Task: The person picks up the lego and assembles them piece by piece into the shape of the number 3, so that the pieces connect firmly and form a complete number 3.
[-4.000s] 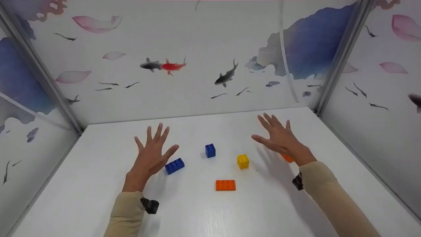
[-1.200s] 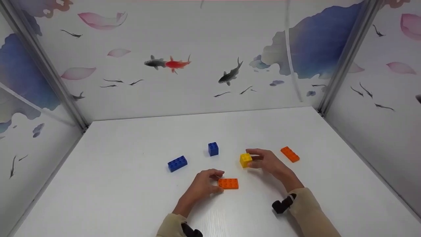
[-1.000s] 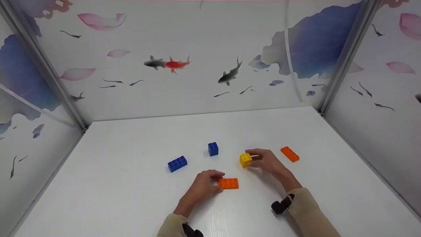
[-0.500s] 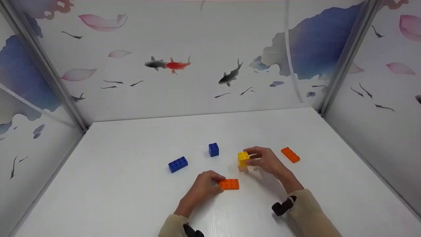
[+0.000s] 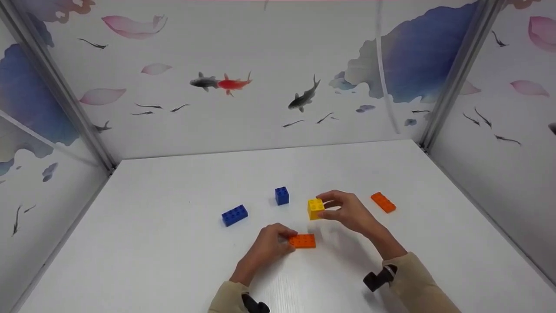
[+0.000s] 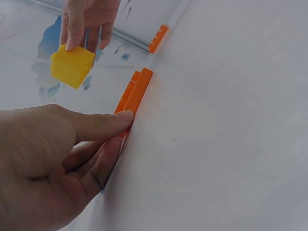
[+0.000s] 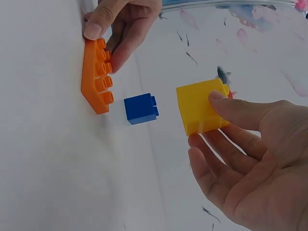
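My left hand (image 5: 270, 244) pinches the left end of a flat orange building brick (image 5: 304, 241) between thumb and fingers, low at the white table. In the left wrist view the thumb lies on the near side of that orange brick (image 6: 138, 94). My right hand (image 5: 347, 211) holds a square yellow building brick (image 5: 316, 209) up off the table, behind and slightly right of the orange one. Its thumb presses one face of the yellow brick (image 7: 199, 107), with fingers on the opposite side. A small blue brick (image 5: 282, 196) stands behind, left of the yellow one.
A longer blue brick (image 5: 235, 215) lies on the table to the left. Another flat orange brick (image 5: 383, 202) rests to the right, beyond my right hand. White walls (image 5: 260, 126) painted with fish and petals enclose the white table (image 5: 165, 226) at back and sides.
Both hands came down from spread above the table to the bricks. My right hand has lifted the yellow brick and carried it left; my left fingers have closed onto the orange brick.
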The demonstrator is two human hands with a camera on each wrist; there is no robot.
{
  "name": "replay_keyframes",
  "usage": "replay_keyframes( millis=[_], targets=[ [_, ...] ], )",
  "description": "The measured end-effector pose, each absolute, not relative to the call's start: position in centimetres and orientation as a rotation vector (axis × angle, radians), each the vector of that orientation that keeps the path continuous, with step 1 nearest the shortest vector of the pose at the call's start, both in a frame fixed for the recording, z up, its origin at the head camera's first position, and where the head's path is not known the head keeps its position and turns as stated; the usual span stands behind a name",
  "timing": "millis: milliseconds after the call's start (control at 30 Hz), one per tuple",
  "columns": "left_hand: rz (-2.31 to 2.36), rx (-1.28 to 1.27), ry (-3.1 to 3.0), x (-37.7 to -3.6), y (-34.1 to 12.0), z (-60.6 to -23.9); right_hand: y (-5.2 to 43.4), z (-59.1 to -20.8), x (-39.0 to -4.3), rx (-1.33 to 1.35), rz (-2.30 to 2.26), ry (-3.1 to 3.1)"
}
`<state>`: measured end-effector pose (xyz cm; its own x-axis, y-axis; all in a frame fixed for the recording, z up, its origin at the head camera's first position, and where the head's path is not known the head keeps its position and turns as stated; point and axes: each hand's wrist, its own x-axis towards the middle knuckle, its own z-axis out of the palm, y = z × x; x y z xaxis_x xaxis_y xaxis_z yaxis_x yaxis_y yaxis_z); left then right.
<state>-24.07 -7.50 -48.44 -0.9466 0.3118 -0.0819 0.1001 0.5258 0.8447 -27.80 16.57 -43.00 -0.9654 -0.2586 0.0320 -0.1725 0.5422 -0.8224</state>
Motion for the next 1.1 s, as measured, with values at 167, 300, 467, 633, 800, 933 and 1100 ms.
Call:
replay_keyframes(
  millis=[167,300,467,633,800,933,1100],
  targets=[
    [1.408,0.347,2.533,-23.9,-7.6,-48.4,16.2,-43.2,-26.8,-0.435,-1.405,2.683],
    [1.400,0.344,2.547,-23.8,-7.7,-48.4,16.1,-43.5,-26.2,-0.503,-1.385,2.677],
    [1.375,0.330,2.555,-23.9,-7.7,-48.3,15.9,-44.0,-25.6,-0.530,-1.384,2.692],
    [1.391,0.319,2.542,-24.0,-7.9,-48.4,15.7,-44.6,-25.5,-0.532,-1.386,2.672],
    [1.397,0.337,2.546,-24.0,-7.8,-48.6,15.7,-45.3,-25.5,-0.514,-1.379,2.649],
    [1.398,0.339,2.547,-24.0,-7.6,-48.6,15.7,-45.8,-25.5,-0.507,-1.374,2.639],
    [1.398,0.345,2.551,-24.0,-7.6,-48.6,15.4,-46.2,-25.5,-0.469,-1.350,2.614]
  ],
)
